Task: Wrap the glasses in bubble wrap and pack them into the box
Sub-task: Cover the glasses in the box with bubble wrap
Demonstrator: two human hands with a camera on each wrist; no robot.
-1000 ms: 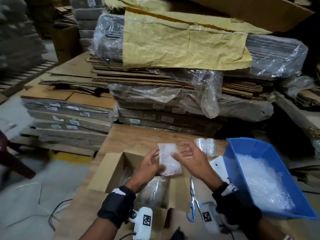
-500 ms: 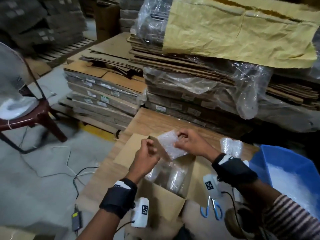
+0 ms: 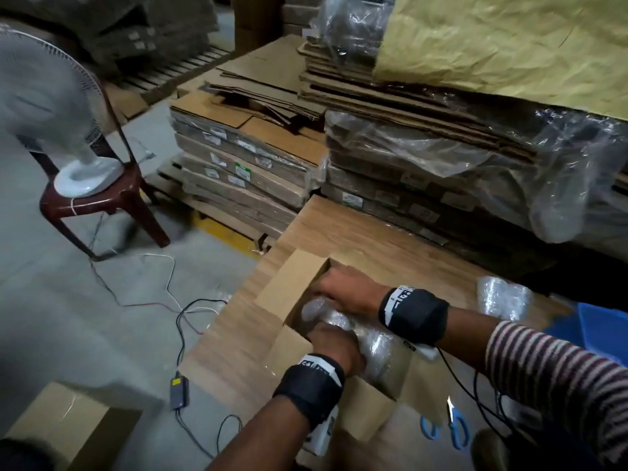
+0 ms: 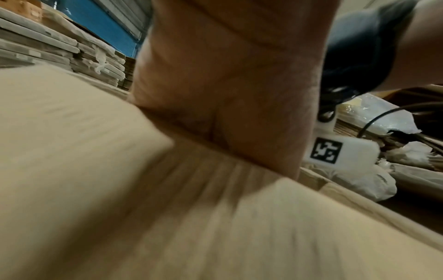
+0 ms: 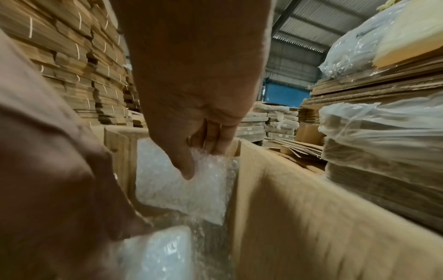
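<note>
Bubble-wrapped bundle (image 5: pixel 182 191) sits low in the open box (image 3: pixel 292 280) at lower centre, pinched between the right hand's (image 3: pixel 350 294) thumb and fingers (image 5: pixel 213 140), tight against the far wall. The left hand (image 3: pixel 334 345) reaches in beside more wrapped glasses (image 3: pixel 373 345); its fingers are hidden. Scissors (image 3: pixel 455 426) lie lower right.

A packer is wearing black wristbands (image 3: pixel 413 316) with white printed labels on both wrists, white camera modules (image 4: pixel 335 151) bearing square black-and-white markers hanging beneath. A striped maroon-and-grey sleeve (image 3: pixel 557 379) is covering the right forearm.
</note>
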